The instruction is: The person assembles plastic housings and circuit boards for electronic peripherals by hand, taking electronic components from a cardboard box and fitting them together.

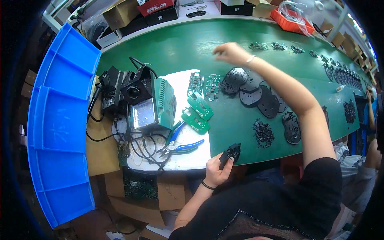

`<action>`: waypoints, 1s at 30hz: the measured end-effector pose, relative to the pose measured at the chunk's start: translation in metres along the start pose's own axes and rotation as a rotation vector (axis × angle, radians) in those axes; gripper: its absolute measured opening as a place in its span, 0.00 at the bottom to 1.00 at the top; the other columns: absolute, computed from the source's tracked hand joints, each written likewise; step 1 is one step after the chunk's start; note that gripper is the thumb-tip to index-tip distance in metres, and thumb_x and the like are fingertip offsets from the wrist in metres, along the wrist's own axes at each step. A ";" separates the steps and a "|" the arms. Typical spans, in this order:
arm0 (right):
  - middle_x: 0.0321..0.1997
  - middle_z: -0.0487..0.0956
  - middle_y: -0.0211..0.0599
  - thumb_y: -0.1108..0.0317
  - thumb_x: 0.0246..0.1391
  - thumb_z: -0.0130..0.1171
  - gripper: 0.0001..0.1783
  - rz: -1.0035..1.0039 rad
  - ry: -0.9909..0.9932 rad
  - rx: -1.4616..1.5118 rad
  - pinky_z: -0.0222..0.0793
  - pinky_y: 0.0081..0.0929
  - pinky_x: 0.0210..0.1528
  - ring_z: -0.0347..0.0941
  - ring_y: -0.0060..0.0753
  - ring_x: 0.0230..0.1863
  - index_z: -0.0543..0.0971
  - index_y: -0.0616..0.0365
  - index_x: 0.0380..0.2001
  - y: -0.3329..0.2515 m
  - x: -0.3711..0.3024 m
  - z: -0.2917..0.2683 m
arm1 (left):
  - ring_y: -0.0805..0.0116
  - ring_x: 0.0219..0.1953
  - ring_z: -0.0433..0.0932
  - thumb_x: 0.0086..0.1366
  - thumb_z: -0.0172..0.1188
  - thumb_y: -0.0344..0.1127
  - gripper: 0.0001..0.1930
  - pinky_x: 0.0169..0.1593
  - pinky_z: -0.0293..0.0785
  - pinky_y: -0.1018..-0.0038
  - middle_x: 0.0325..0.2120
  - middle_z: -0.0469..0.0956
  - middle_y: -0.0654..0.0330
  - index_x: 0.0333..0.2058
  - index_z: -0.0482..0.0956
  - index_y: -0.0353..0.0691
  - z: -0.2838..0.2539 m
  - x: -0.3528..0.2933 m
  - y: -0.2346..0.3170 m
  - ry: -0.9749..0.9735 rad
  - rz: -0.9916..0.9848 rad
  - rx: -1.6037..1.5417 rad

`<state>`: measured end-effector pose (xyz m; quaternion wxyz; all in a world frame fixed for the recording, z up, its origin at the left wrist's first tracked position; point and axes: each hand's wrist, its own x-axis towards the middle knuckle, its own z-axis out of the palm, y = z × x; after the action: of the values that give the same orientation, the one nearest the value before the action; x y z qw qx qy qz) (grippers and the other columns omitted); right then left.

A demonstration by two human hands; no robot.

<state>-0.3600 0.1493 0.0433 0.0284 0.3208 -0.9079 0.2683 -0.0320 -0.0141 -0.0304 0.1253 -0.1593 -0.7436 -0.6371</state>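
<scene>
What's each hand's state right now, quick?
Left hand: closed, holding a black part.
Right hand: blurred; can't tell whether it's open, closed or holding anything.

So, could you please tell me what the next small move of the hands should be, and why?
Probably bring the right hand toward the black angular plastic part: the left hand holds that part alone by the near edge of the long green tabletop, while the right is well away from it, blurred, with nothing clearly visible in its grasp.
</scene>
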 end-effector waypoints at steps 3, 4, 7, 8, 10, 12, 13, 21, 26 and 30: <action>0.35 0.78 0.59 0.35 0.43 0.58 0.40 0.089 -0.096 -0.049 0.71 0.40 0.45 0.75 0.56 0.39 0.78 0.70 0.31 -0.027 0.023 0.045 | 0.59 0.19 0.74 0.59 0.57 0.28 0.07 0.24 0.69 0.71 0.20 0.75 0.52 0.35 0.77 0.30 0.005 0.005 0.000 -0.005 0.016 -0.013; 0.34 0.78 0.59 0.33 0.42 0.57 0.39 0.163 -0.185 -0.031 0.72 0.41 0.44 0.75 0.56 0.39 0.79 0.69 0.27 -0.038 0.029 0.052 | 0.59 0.19 0.74 0.59 0.57 0.28 0.08 0.24 0.69 0.72 0.21 0.75 0.52 0.35 0.77 0.30 0.006 0.004 -0.001 0.018 0.010 -0.025; 0.30 0.79 0.55 0.45 0.41 0.62 0.28 0.218 -0.125 -0.009 0.72 0.38 0.42 0.77 0.52 0.35 0.80 0.65 0.25 -0.058 0.034 0.063 | 0.59 0.20 0.75 0.58 0.57 0.28 0.08 0.25 0.70 0.72 0.22 0.76 0.52 0.36 0.77 0.30 0.002 0.002 -0.001 0.023 -0.013 -0.024; 0.30 0.79 0.55 0.45 0.41 0.62 0.28 0.219 -0.124 -0.012 0.72 0.38 0.42 0.77 0.52 0.35 0.80 0.65 0.25 -0.060 0.033 0.058 | 0.59 0.21 0.76 0.58 0.57 0.28 0.09 0.25 0.70 0.72 0.22 0.76 0.52 0.37 0.77 0.30 0.002 0.002 -0.002 0.007 -0.034 -0.016; 0.26 0.79 0.51 0.50 0.40 0.64 0.22 0.229 -0.102 0.183 0.73 0.35 0.40 0.78 0.46 0.32 0.81 0.63 0.25 -0.062 0.030 0.039 | 0.59 0.21 0.76 0.58 0.57 0.28 0.09 0.26 0.70 0.72 0.23 0.77 0.51 0.37 0.77 0.31 0.001 0.005 -0.003 -0.011 -0.015 -0.027; 0.25 0.80 0.47 0.51 0.41 0.64 0.21 0.123 -0.005 0.175 0.73 0.34 0.39 0.78 0.42 0.29 0.81 0.61 0.25 -0.062 0.033 0.018 | 0.58 0.22 0.76 0.58 0.57 0.28 0.09 0.26 0.71 0.71 0.23 0.77 0.51 0.37 0.77 0.31 -0.001 0.005 -0.002 -0.022 -0.005 -0.035; 0.25 0.80 0.46 0.50 0.42 0.64 0.21 0.129 0.034 0.172 0.73 0.34 0.39 0.78 0.42 0.29 0.82 0.60 0.26 -0.059 0.038 0.005 | 0.58 0.22 0.76 0.58 0.57 0.28 0.09 0.26 0.71 0.71 0.23 0.77 0.51 0.37 0.77 0.31 -0.002 0.004 -0.002 -0.019 -0.005 -0.035; 0.35 0.80 0.44 0.70 0.35 0.67 0.12 0.019 -0.163 -0.829 0.74 0.38 0.41 0.77 0.47 0.39 0.80 0.57 0.28 0.034 0.080 -0.038 | 0.57 0.23 0.77 0.57 0.57 0.27 0.09 0.26 0.70 0.71 0.24 0.77 0.49 0.37 0.76 0.30 -0.005 -0.001 0.004 -0.020 -0.030 -0.036; 0.38 0.80 0.42 0.71 0.34 0.69 0.24 0.028 -0.359 -0.793 0.74 0.37 0.43 0.77 0.45 0.41 0.77 0.54 0.41 0.068 0.069 -0.015 | 0.56 0.22 0.76 0.57 0.57 0.27 0.08 0.26 0.70 0.69 0.22 0.75 0.50 0.35 0.76 0.30 0.000 0.003 -0.003 -0.018 -0.053 0.004; 0.33 0.79 0.52 0.66 0.39 0.66 0.23 -0.110 -0.127 -0.461 0.71 0.41 0.40 0.75 0.53 0.37 0.77 0.57 0.43 0.025 0.039 -0.046 | 0.64 0.25 0.78 0.59 0.56 0.29 0.08 0.32 0.72 0.73 0.26 0.78 0.53 0.37 0.76 0.31 0.000 0.005 0.003 0.043 -0.168 -0.031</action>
<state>-0.4111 0.1662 0.0795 0.0582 0.3709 -0.9263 0.0313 -0.0358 -0.0136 -0.0259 0.0849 -0.0845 -0.7414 -0.6603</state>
